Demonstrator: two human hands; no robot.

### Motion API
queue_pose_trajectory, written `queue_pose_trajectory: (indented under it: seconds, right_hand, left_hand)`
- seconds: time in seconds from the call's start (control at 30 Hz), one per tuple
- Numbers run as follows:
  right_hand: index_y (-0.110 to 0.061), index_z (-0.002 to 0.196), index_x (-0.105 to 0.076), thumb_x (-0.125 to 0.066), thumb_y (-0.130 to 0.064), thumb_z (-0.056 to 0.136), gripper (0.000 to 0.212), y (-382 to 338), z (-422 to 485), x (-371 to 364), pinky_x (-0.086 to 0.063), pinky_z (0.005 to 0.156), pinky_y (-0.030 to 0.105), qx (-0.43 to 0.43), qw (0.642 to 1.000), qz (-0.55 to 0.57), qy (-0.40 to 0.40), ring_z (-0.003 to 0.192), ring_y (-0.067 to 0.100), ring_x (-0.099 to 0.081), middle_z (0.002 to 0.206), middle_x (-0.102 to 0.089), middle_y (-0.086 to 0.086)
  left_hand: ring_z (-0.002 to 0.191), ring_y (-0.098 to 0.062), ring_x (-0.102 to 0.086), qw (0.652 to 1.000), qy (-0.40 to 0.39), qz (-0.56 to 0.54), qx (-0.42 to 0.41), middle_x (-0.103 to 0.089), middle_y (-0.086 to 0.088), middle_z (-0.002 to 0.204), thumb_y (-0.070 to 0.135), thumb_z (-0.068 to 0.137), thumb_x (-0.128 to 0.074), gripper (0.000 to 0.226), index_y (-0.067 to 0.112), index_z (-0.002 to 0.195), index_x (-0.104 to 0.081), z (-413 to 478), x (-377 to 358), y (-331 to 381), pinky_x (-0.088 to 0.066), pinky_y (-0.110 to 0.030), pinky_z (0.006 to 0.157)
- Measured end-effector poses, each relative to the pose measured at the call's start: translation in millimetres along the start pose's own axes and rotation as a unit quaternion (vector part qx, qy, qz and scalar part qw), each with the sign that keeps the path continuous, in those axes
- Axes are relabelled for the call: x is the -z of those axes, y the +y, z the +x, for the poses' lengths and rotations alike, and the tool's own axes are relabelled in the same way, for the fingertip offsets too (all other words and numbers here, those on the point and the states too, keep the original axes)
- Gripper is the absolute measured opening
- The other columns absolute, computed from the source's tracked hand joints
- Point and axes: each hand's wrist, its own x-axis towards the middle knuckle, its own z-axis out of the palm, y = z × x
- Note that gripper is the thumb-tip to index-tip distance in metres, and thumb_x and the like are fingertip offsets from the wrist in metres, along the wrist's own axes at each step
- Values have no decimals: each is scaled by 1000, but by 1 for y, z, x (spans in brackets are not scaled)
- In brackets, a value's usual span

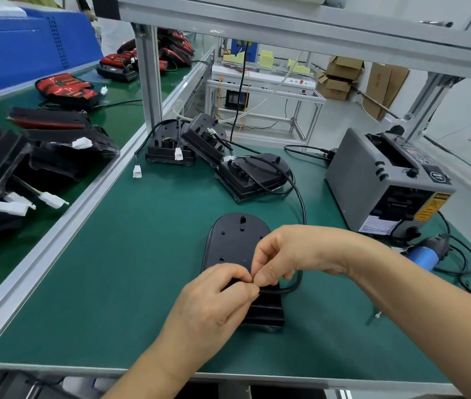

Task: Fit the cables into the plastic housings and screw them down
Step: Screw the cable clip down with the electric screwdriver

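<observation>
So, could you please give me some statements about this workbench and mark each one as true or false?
1. The left hand and the right hand pinch the cable over the near housing. True.
2. The grey machine stands left of that housing. False: it stands to its right.
3. The blue tool lies untouched on the mat. True.
4. The mat is red. False: it is green.
</observation>
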Motion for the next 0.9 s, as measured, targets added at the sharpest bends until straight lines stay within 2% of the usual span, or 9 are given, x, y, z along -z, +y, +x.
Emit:
queue_pose_trajectory:
  seconds: [0.1,0.17,0.27,0.37,0.5,0.6,0.7,0.9]
  right_hand:
    - [-26,74,-67,-77,-19,76,12,1,0,0,-42,57,12,3,1000,7,-7,67,0,-58,72,-65,-11]
    - [-25,73,-67,-77,-16,75,14,3,-1,-1,-43,57,13,9,1000,19,4,66,0,-57,71,-65,-12]
    - [-25,70,-67,-78,-12,74,17,8,-2,-5,-41,57,13,28,998,40,28,62,0,-54,66,-63,-12]
    - [-25,68,-69,-78,-9,73,19,13,-4,-9,-41,60,17,43,996,65,45,63,4,-53,64,-62,-10]
    - [-22,70,-72,-79,-7,71,16,17,-6,-12,-43,72,27,50,992,93,68,69,10,-55,68,-65,-5]
    - [-20,73,-74,-77,-7,72,13,19,-10,-14,-46,71,18,57,991,102,67,68,5,-58,70,-68,-6]
    - [-21,72,-74,-76,-4,74,17,19,-12,-16,-45,68,11,53,991,106,69,67,1,-60,70,-69,-8]
    - [-26,70,-74,-76,-12,73,15,14,-12,-17,-42,74,13,27,995,77,59,69,-2,-59,71,-69,-11]
  left_hand:
    - [74,-17,-56,1000,1,-6,12,-58,0,89,14,87,-65,5,16,88,-60,1,0,1,-47,-31,59]
    - [79,-15,-59,999,-1,-30,34,-58,2,91,17,86,-66,6,15,86,-60,1,1,2,-49,-28,66]
    - [93,-6,-55,989,-11,-54,135,-58,10,94,35,78,-67,20,17,87,-63,2,7,1,-43,-16,80]
    - [97,-5,-52,976,-17,-88,196,-58,18,88,43,75,-65,24,22,85,-68,1,12,-1,-37,-12,84]
    - [100,-8,-53,978,-18,-100,183,-58,16,89,38,78,-66,17,23,83,-70,-3,13,0,-39,-16,86]
    - [102,-9,-53,980,-6,-103,170,-57,13,90,36,81,-65,16,21,82,-68,-6,11,1,-39,-17,86]
    - [99,-11,-53,980,-2,-107,170,-53,16,94,35,82,-63,9,27,84,-63,-9,9,1,-41,-17,80]
    - [101,-11,-53,983,-21,-106,148,-53,14,98,34,85,-62,9,28,92,-61,-10,10,-1,-42,-22,82]
